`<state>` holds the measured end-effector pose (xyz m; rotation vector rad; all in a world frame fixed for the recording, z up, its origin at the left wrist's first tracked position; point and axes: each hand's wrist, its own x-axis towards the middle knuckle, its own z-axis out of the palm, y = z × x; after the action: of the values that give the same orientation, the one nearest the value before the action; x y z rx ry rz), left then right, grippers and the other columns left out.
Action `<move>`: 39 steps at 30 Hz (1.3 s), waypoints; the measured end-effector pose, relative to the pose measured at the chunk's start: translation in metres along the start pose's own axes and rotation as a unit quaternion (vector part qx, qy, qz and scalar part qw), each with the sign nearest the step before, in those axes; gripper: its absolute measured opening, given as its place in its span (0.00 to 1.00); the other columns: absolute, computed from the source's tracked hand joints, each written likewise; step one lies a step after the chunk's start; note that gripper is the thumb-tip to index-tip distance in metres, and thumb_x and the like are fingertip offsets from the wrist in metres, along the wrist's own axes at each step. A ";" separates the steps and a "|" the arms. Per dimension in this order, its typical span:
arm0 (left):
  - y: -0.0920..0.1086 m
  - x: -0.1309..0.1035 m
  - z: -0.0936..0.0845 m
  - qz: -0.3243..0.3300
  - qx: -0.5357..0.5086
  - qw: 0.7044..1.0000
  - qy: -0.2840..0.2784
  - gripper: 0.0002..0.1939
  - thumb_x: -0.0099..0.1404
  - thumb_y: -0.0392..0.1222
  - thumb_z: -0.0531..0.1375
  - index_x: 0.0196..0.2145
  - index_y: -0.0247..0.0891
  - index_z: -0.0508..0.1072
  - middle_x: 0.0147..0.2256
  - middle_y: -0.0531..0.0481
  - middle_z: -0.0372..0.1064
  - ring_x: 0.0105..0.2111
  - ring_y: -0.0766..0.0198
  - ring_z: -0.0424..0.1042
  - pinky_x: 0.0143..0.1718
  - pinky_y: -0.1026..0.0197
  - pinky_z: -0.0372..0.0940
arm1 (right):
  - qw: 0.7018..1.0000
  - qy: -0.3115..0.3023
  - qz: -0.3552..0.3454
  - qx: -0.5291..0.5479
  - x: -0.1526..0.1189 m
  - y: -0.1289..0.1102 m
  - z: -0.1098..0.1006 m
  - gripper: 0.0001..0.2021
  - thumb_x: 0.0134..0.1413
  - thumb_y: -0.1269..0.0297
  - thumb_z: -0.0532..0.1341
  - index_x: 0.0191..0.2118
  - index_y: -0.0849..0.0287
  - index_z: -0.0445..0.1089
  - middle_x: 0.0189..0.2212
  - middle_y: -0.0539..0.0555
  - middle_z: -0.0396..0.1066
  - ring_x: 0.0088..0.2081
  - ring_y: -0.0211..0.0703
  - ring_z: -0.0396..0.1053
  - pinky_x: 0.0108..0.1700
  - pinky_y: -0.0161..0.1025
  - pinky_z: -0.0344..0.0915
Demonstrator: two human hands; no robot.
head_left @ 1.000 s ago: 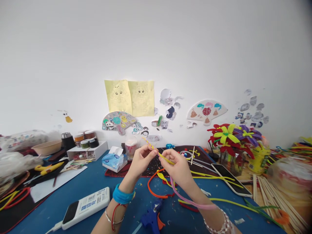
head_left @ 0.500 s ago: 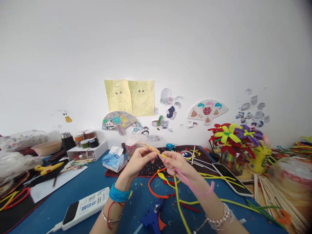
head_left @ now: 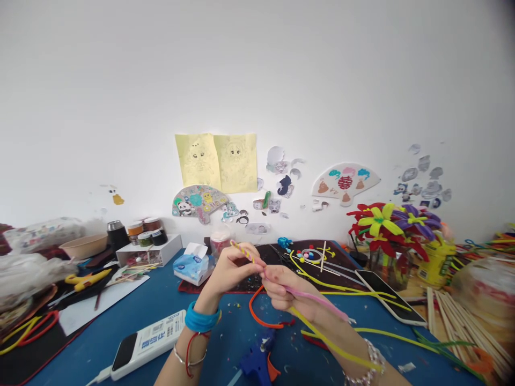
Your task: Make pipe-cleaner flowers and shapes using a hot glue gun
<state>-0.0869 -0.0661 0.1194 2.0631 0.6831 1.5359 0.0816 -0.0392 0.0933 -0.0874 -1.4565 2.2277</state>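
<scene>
My left hand (head_left: 238, 266) pinches the twisted part of a pink pipe cleaner and a yellow one, whose striped end sticks up past the fingers. Close against it, my right hand (head_left: 284, 287) is closed on the same pair just below the twist. From the right fist the loose pink pipe cleaner (head_left: 316, 299) runs back along the forearm. The loose yellow pipe cleaner (head_left: 330, 339) trails lower, across the wrist. Both hands are raised over the blue table (head_left: 225, 343). The fingers hide the spot where the twist ends.
Under my hands lie a blue glue gun (head_left: 257, 359) and an orange pipe cleaner (head_left: 257, 313). A power bank (head_left: 148, 343) and tissue pack (head_left: 193, 264) are on the left. At right are a phone (head_left: 390, 297), wooden sticks (head_left: 462, 321) and pipe-cleaner flowers (head_left: 382, 225).
My hands have come together, the right one turning slightly. The loose yellow strand has swung from hanging straight down to lying across my right wrist. The view has shifted slightly.
</scene>
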 end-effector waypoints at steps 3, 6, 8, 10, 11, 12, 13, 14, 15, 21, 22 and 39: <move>-0.005 0.001 0.007 -0.005 0.028 0.999 0.038 0.06 0.57 0.39 0.62 0.26 0.34 0.73 0.26 0.50 0.65 0.25 0.67 0.64 0.26 0.64 0.61 | 0.989 0.091 -0.071 -0.090 0.003 -0.001 -0.003 0.11 0.47 0.60 0.64 0.30 0.60 0.62 0.15 0.41 0.56 0.14 0.25 0.42 0.16 0.29 0.41; -0.012 0.003 0.012 -0.016 0.097 0.992 0.080 0.08 0.59 0.40 0.59 0.25 0.34 0.69 0.26 0.50 0.64 0.26 0.67 0.64 0.28 0.64 0.61 | 0.949 0.204 -0.124 -0.205 0.005 -0.002 -0.005 0.14 0.46 0.56 0.64 0.28 0.59 0.61 0.14 0.41 0.57 0.13 0.26 0.46 0.15 0.29 0.42; -0.014 0.004 0.015 -0.015 0.140 0.986 0.094 0.10 0.60 0.41 0.58 0.24 0.34 0.67 0.25 0.51 0.64 0.27 0.66 0.64 0.30 0.64 0.60 | 0.898 0.261 -0.190 -0.298 0.005 -0.002 -0.005 0.12 0.47 0.57 0.63 0.28 0.59 0.62 0.15 0.43 0.60 0.16 0.29 0.53 0.17 0.29 0.48; -0.013 0.005 0.018 -0.023 0.155 0.983 0.094 0.12 0.61 0.43 0.56 0.23 0.34 0.66 0.25 0.51 0.64 0.27 0.66 0.64 0.30 0.64 0.59 | 0.820 0.297 -0.263 -0.412 0.004 0.000 -0.006 0.09 0.51 0.60 0.61 0.28 0.60 0.63 0.19 0.46 0.63 0.20 0.32 0.59 0.21 0.30 0.54; -0.013 0.005 0.020 -0.033 0.154 0.983 0.096 0.13 0.61 0.44 0.56 0.23 0.34 0.66 0.24 0.51 0.64 0.26 0.67 0.64 0.30 0.65 0.59 | 0.768 0.303 -0.301 -0.478 0.003 0.000 -0.008 0.07 0.53 0.63 0.59 0.29 0.60 0.64 0.20 0.48 0.64 0.22 0.33 0.61 0.23 0.31 0.56; -0.012 0.005 0.021 -0.049 0.147 0.983 0.102 0.13 0.61 0.45 0.56 0.23 0.35 0.65 0.24 0.52 0.63 0.25 0.67 0.64 0.29 0.65 0.58 | 0.704 0.301 -0.340 -0.546 0.002 0.001 -0.011 0.05 0.54 0.65 0.57 0.30 0.60 0.66 0.21 0.49 0.65 0.22 0.34 0.62 0.25 0.31 0.57; -0.011 0.005 0.022 -0.074 0.135 0.982 0.108 0.14 0.61 0.46 0.56 0.23 0.35 0.64 0.22 0.53 0.62 0.24 0.68 0.63 0.27 0.66 0.58 | 0.630 0.288 -0.381 -0.613 0.002 0.002 -0.015 0.05 0.56 0.68 0.56 0.31 0.60 0.67 0.21 0.49 0.66 0.22 0.34 0.62 0.25 0.32 0.57; -0.011 0.004 0.023 -0.108 0.116 0.981 0.111 0.15 0.60 0.48 0.56 0.23 0.35 0.63 0.20 0.55 0.61 0.21 0.70 0.61 0.25 0.66 0.56 | 0.553 0.265 -0.418 -0.670 0.001 0.003 -0.020 0.06 0.56 0.71 0.55 0.33 0.60 0.69 0.21 0.49 0.65 0.22 0.34 0.62 0.25 0.32 0.56; -0.011 0.004 0.023 -0.149 0.090 0.979 0.105 0.16 0.60 0.49 0.56 0.22 0.35 0.62 0.17 0.56 0.60 0.18 0.71 0.58 0.22 0.67 0.54 | 0.485 0.234 -0.446 -0.715 0.001 0.004 -0.025 0.07 0.56 0.73 0.54 0.34 0.60 0.70 0.20 0.49 0.65 0.22 0.34 0.62 0.25 0.33 0.55; -0.007 0.003 0.011 -0.290 -0.089 0.953 0.009 0.17 0.58 0.51 0.58 0.22 0.35 0.63 0.11 0.59 0.54 0.12 0.75 0.50 0.16 0.69 0.45 | 0.672 0.241 -0.390 -0.582 0.008 0.007 -0.031 0.03 0.54 0.68 0.57 0.31 0.59 0.68 0.18 0.48 0.65 0.20 0.33 0.61 0.22 0.32 0.54; -0.005 0.003 0.009 -0.271 -0.091 0.958 0.007 0.16 0.58 0.50 0.59 0.25 0.33 0.65 0.12 0.58 0.56 0.13 0.75 0.52 0.16 0.70 0.47 | 0.761 0.254 -0.338 -0.492 0.008 0.005 -0.027 0.04 0.52 0.65 0.59 0.29 0.59 0.66 0.17 0.47 0.64 0.18 0.32 0.59 0.20 0.31 0.53; 0.004 -0.001 0.014 0.010 0.022 0.998 -0.057 0.05 0.56 0.39 0.63 0.30 0.35 0.77 0.29 0.47 0.67 0.29 0.66 0.65 0.30 0.64 0.62 | 0.998 -0.067 0.006 0.007 -0.012 -0.016 -0.011 0.07 0.52 0.65 0.60 0.33 0.63 0.65 0.14 0.43 0.59 0.10 0.23 0.44 0.10 0.25 0.41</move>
<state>-0.0735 -0.0711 0.1181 2.1769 0.6615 1.4125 0.1014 -0.0303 0.1002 0.0598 -1.5129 2.2918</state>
